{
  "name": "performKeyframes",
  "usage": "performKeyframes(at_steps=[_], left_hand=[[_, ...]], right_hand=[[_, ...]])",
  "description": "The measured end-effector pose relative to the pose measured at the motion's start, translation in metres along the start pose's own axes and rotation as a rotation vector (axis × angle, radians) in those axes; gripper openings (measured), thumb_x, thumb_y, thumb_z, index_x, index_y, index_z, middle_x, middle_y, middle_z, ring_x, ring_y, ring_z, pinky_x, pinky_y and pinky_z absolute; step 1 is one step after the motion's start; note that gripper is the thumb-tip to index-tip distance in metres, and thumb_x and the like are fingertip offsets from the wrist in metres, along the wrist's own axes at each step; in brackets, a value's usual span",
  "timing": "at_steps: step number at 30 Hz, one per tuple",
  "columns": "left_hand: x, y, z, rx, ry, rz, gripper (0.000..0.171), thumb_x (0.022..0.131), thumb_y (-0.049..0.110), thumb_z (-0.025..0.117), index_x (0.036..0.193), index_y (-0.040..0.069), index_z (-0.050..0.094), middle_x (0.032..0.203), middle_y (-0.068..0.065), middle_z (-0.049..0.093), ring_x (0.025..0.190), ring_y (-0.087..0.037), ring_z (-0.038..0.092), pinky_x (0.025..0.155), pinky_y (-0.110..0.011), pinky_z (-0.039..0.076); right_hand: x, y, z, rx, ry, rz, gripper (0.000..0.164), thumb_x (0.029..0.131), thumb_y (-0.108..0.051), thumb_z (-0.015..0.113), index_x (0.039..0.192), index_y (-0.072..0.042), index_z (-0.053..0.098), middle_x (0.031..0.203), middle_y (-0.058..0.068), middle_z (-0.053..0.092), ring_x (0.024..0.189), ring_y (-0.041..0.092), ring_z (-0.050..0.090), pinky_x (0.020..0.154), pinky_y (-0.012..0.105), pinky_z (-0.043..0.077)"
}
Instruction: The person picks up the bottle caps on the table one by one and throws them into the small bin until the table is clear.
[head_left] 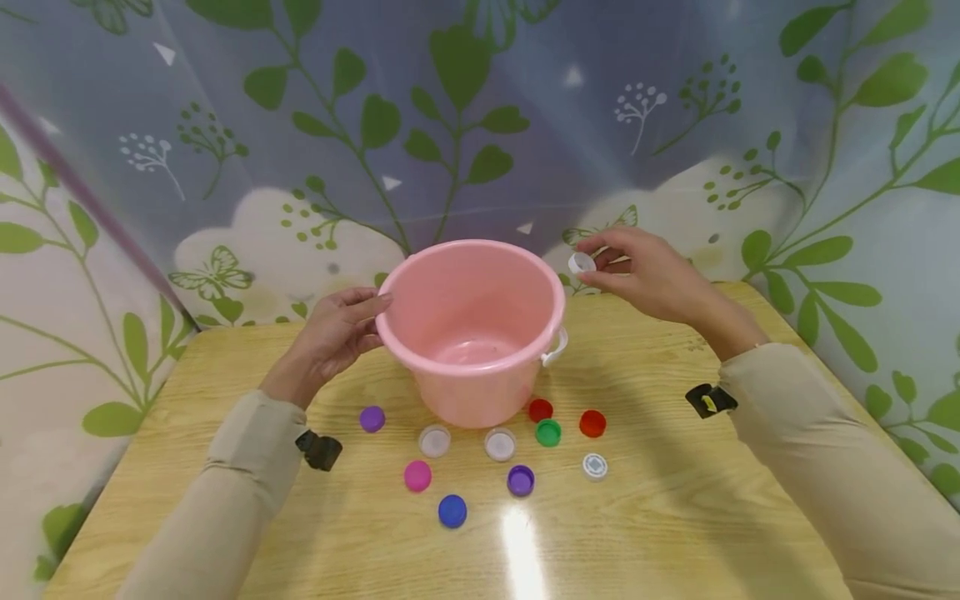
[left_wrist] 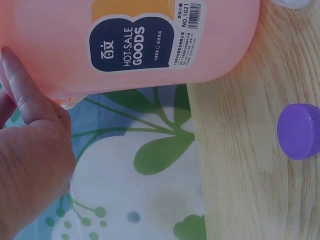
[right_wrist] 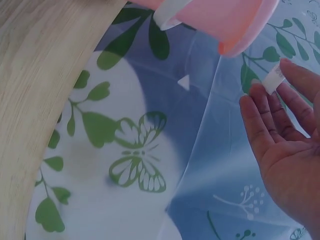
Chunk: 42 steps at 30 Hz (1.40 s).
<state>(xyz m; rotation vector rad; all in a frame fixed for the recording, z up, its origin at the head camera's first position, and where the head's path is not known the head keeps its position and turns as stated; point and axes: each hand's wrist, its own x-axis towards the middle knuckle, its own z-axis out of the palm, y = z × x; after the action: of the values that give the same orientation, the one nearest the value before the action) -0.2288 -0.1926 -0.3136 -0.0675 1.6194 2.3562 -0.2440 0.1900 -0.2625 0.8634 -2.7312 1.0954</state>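
Wood-grain table (head_left: 637,533) (glare (head_left: 521,554) at front), leaf-print backdrop (head_left: 525,192).
Left hand (head_left: 330,333) grips pink bucket rim (head_left: 472,367); right hand (head_left: 652,271) pinches white cap (head_left: 582,264).

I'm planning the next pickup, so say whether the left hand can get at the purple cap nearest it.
Probably yes: nothing shows between the left hand and the purple cap on the table. But that hand holds the bucket rim and would likely have to let go first.

My right hand (head_left: 645,275) is raised, pinching between thumb (head_left: 602,282) and fingers (head_left: 604,239). My left hand (head_left: 336,333) grips, its thumb stretched out.
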Motion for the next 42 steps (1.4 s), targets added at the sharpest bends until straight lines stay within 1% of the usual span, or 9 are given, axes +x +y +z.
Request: performKeyframes(at_steps=[5, 9, 14, 17, 22, 25, 30, 34, 42], left_hand=[[0.0, 0.0, 0.002, 0.007, 0.001, -0.001, 0.029, 0.092, 0.01, 0.065, 0.113, -0.002, 0.05, 0.088, -0.012, 0.06, 0.067, -0.016, 0.064, 0.061, -0.024, 0.057], [-0.001, 0.0, 0.003, 0.015, 0.003, 0.002, 0.029, 0.092, 0.011, 0.065, 0.113, -0.002, 0.05, 0.089, -0.012, 0.059, 0.067, -0.016, 0.064, 0.062, -0.024, 0.057], [0.0, -0.001, 0.004, 0.022, 0.008, 0.004, 0.029, 0.092, 0.012, 0.065, 0.113, -0.002, 0.05, 0.09, -0.012, 0.058, 0.067, -0.016, 0.064, 0.062, -0.024, 0.057], [0.0, -0.001, 0.004, 0.023, 0.009, 0.006, 0.03, 0.092, 0.012, 0.065, 0.113, -0.002, 0.049, 0.089, -0.011, 0.058, 0.066, -0.016, 0.064, 0.062, -0.024, 0.057], [0.001, -0.001, 0.003, 0.022, 0.013, 0.003, 0.03, 0.092, 0.012, 0.065, 0.113, -0.002, 0.049, 0.089, -0.011, 0.058, 0.066, -0.015, 0.064, 0.061, -0.024, 0.057], [0.0, -0.002, 0.003, 0.018, 0.016, 0.001, 0.029, 0.092, 0.012, 0.064, 0.113, -0.002, 0.049, 0.089, -0.011, 0.059, 0.066, -0.015, 0.064, 0.061, -0.024, 0.057], [-0.001, -0.002, 0.003, 0.015, 0.017, 0.008, 0.028, 0.093, 0.011, 0.064, 0.113, -0.002, 0.049, 0.091, -0.01, 0.058, 0.067, -0.016, 0.064, 0.062, -0.024, 0.057], [-0.001, -0.002, 0.002, 0.013, 0.017, 0.011, 0.029, 0.093, 0.011, 0.063, 0.114, -0.002, 0.049, 0.091, -0.01, 0.058, 0.068, -0.016, 0.064, 0.062, -0.024, 0.057], [0.0, -0.002, 0.001, -0.007, 0.023, 0.01, 0.028, 0.092, 0.011, 0.064, 0.112, -0.002, 0.05, 0.086, -0.01, 0.059, 0.064, -0.015, 0.063, 0.059, -0.023, 0.057]], right_hand=[[0.01, -0.005, 0.009, 0.03, -0.013, -0.022, 0.035, 0.09, -0.013, 0.068, 0.122, -0.002, 0.06, 0.118, 0.009, 0.055, 0.098, 0.02, 0.058, 0.089, 0.037, 0.051], [0.019, -0.009, 0.02, 0.047, -0.035, -0.02, 0.035, 0.089, -0.014, 0.069, 0.121, -0.001, 0.06, 0.116, 0.01, 0.056, 0.099, 0.022, 0.058, 0.09, 0.038, 0.051], [0.028, -0.018, 0.032, -0.025, -0.051, -0.037, 0.036, 0.09, -0.019, 0.07, 0.121, -0.005, 0.061, 0.114, 0.008, 0.057, 0.099, 0.021, 0.057, 0.09, 0.037, 0.049], [0.033, -0.024, 0.04, -0.033, -0.059, -0.064, 0.035, 0.089, -0.021, 0.07, 0.12, -0.006, 0.062, 0.112, 0.006, 0.058, 0.097, 0.019, 0.056, 0.088, 0.036, 0.049], [0.041, -0.03, 0.054, 0.018, -0.079, -0.111, 0.031, 0.089, -0.019, 0.071, 0.116, -0.006, 0.063, 0.109, 0.006, 0.059, 0.096, 0.018, 0.056, 0.088, 0.032, 0.05], [0.045, -0.033, 0.061, 0.013, -0.089, -0.136, 0.03, 0.089, -0.021, 0.07, 0.115, -0.008, 0.063, 0.108, 0.005, 0.059, 0.095, 0.017, 0.057, 0.087, 0.03, 0.05], [0.05, -0.039, 0.069, 0.003, -0.104, -0.163, 0.031, 0.089, -0.026, 0.07, 0.115, -0.01, 0.063, 0.107, 0.003, 0.06, 0.093, 0.016, 0.056, 0.084, 0.032, 0.049], [0.051, -0.042, 0.072, -0.005, -0.122, -0.156, 0.03, 0.09, -0.026, 0.069, 0.115, -0.01, 0.063, 0.107, 0.002, 0.061, 0.093, 0.015, 0.056, 0.084, 0.031, 0.049], [0.054, -0.042, 0.077, 0.007, -0.147, -0.131, 0.028, 0.089, -0.019, 0.07, 0.115, -0.009, 0.063, 0.109, 0.003, 0.062, 0.094, 0.016, 0.057, 0.084, 0.031, 0.049]])
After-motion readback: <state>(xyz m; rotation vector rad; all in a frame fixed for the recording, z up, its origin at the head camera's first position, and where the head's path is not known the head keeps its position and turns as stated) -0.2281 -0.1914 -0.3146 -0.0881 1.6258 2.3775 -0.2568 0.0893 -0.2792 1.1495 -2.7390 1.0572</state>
